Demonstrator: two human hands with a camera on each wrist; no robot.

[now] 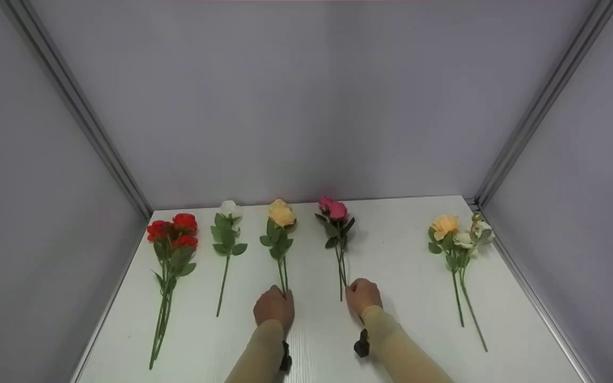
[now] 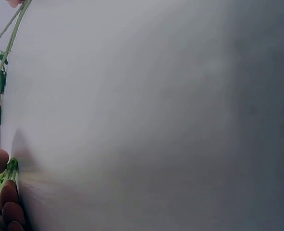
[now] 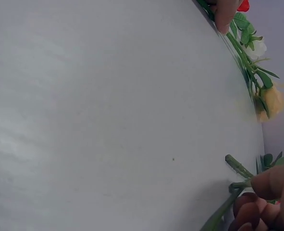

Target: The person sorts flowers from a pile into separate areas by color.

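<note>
My left hand (image 1: 274, 307) pinches the lower stems of the yellow roses (image 1: 282, 215), which lie on the white table with their blooms toward the back wall. Cut stem ends (image 2: 13, 164) poke out between thumb and fingers in the left wrist view. To the right, my right hand (image 1: 363, 296) pinches a stem of the pink roses (image 1: 337, 210) near its lower end. Another pink rose stem (image 3: 238, 165) lies beside the fingertips, outside the pinch, in the right wrist view. The palms of both hands are hidden in the head view.
Red roses (image 1: 185, 223) lie at the far left, beside a single white rose (image 1: 229, 209). At the right lie a yellow rose (image 1: 445, 226) and white flowers (image 1: 464, 240) with crossed stems. Grey walls (image 1: 306, 106) enclose the table (image 1: 391, 255) at the back and sides.
</note>
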